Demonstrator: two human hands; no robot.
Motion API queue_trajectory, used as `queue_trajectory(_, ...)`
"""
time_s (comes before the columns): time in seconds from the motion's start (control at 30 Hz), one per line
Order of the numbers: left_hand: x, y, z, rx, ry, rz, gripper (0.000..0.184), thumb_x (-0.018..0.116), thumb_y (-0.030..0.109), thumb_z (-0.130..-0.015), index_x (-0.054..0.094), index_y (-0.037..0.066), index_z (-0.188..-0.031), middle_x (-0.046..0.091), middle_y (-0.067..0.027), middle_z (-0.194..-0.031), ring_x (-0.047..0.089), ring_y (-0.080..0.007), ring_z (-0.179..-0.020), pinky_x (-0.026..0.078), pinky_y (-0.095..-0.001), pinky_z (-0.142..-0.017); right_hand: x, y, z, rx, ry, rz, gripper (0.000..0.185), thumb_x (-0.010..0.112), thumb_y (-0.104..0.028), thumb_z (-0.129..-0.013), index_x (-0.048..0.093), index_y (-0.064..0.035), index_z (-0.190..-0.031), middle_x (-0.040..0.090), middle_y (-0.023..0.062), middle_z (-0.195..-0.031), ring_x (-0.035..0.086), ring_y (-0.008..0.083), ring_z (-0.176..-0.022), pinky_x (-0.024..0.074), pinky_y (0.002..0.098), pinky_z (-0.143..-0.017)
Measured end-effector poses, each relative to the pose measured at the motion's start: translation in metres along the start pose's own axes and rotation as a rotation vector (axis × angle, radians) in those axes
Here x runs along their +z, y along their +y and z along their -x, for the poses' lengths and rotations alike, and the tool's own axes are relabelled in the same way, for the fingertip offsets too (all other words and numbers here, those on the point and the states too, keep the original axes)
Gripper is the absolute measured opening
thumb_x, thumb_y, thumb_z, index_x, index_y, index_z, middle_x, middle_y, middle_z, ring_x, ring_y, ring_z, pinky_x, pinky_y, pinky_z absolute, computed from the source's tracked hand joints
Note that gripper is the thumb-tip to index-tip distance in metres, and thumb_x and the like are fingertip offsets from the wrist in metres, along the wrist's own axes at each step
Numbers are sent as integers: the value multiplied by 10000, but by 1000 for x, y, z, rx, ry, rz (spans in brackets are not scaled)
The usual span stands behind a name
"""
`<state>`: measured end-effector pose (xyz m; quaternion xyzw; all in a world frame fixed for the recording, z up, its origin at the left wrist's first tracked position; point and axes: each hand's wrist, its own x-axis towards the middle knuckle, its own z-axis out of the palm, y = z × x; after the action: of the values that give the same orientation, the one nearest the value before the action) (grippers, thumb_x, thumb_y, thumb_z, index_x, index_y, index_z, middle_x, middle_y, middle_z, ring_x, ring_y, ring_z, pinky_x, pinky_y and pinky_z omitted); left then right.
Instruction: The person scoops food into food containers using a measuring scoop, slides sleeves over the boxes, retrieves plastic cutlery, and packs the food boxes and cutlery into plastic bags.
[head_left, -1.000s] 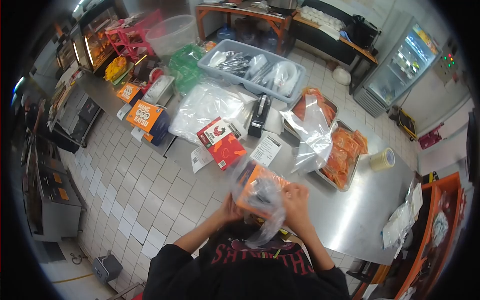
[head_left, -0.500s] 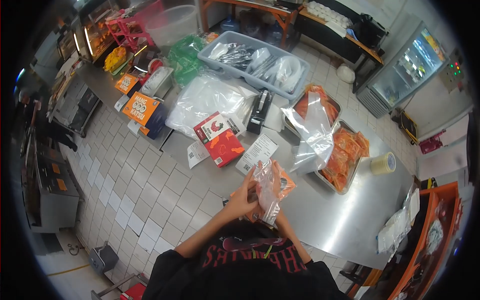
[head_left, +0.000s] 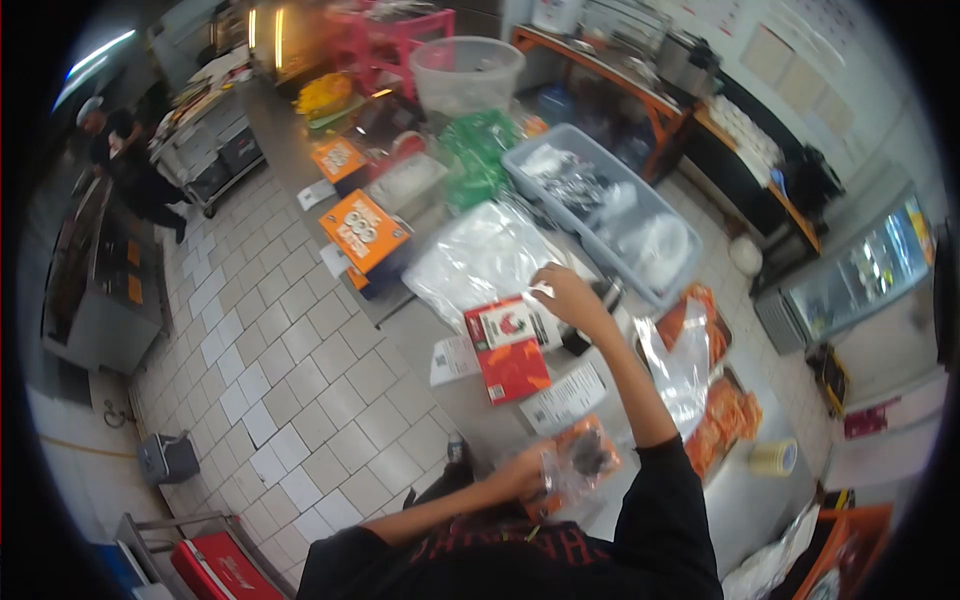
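My left hand (head_left: 522, 476) is closed at the edge of a clear plastic bag (head_left: 549, 462), low at the front of the steel table. The bag lies against an orange box (head_left: 598, 440) with a dark patch on its top. My right hand (head_left: 566, 296) is stretched forward above the clear plastic bags (head_left: 470, 255), its fingers pinched around a small white piece (head_left: 543, 289) that is too blurred to identify. Under the right forearm a black tape dispenser (head_left: 577, 343) is mostly hidden. A red printed box (head_left: 507, 352) stands beside it, near a paper receipt (head_left: 566, 398).
A blue-grey bin (head_left: 655, 285) holds wrapped utensils and lids. Metal trays of orange-red food (head_left: 722, 425) and a tape roll (head_left: 773, 458) lie on the right. Orange boxes (head_left: 365, 232) and a green bag (head_left: 478, 158) stand far left. A person (head_left: 125, 160) is in the background.
My right hand has left the plastic bag and reached forward toward the dispenser and bag stack. The left hand stays with the bag by the orange box. The camera view has turned left.
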<state>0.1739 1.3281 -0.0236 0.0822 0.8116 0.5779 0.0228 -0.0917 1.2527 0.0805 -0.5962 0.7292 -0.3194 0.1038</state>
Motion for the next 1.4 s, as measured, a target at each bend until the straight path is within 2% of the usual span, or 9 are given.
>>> queue_trajectory(0.07,42,-47,-5,35,49,8,241,524,226,-821,556,82,-1013,548,-130,-907,527,-267,-900,428,-320,-749,38,8,-70,-133,-30,-6,186,622,-101,-712,561,-26,-870,533,142,-887,531,325,-869,428,379,-765)
queue_trajectory(0.33,-84,-2,2,-280,226,555,284,513,225,-808,547,55,-1033,543,-136,-961,514,-262,-942,398,-326,-808,162,26,-299,-276,-80,440,294,553,-27,-681,554,-64,-972,533,115,-957,506,270,-978,422,395,-806)
queue_trajectory(0.5,-103,-10,5,-294,267,622,310,507,224,-800,541,38,-1046,540,-139,-995,506,-259,-969,379,-329,-844,186,49,-349,-194,-111,-105,170,602,-56,-631,601,-34,-799,581,141,-845,542,308,-890,433,391,-770)
queue_trajectory(0.6,-106,-10,6,-289,267,652,326,503,224,-795,538,28,-1053,539,-142,-1016,501,-257,-985,367,-331,-866,190,59,-368,-302,209,56,70,609,-55,-629,602,-17,-687,594,161,-801,566,317,-820,454,388,-713)
queue_trajectory(0.87,-98,-1,7,-271,278,681,368,493,223,-782,529,1,-1073,534,-148,-1070,489,-252,-1027,337,-336,-925,174,51,-378,-39,-21,310,128,572,-136,-706,580,-29,-776,576,156,-848,572,307,-848,457,432,-713)
queue_trajectory(1.07,-79,23,8,-243,246,715,400,485,222,-772,522,-19,-1089,530,-152,-1110,479,-248,-1059,314,-340,-969,119,8,-330,-71,50,603,199,543,-206,-775,540,-39,-882,558,101,-923,537,268,-926,436,460,-750)
queue_trajectory(1.2,-33,46,-8,-185,152,815,421,480,221,-765,517,-33,-1099,528,-155,-1137,473,-246,-1080,299,-343,-998,50,-25,-205,-169,119,146,92,538,-108,-805,538,-17,-791,555,117,-803,551,283,-769,421,399,-666)
queue_trajectory(1.27,7,-21,-27,45,11,284,443,567,180,-644,561,-48,-1023,515,-161,-1124,451,-289,-1101,303,-351,-1004,17,-49,-109,-216,185,4,53,569,-48,-774,543,-3,-767,543,125,-744,547,288,-714,423,356,-649)
queue_trajectory(1.4,-33,24,-2,531,209,-283,267,537,41,-669,578,-32,-922,492,-154,-1044,462,-323,-1074,356,-354,-965,-23,-88,86,162,58,-86,82,627,-61,-751,571,-25,-799,563,84,-754,550,207,-661,417,290,-563)
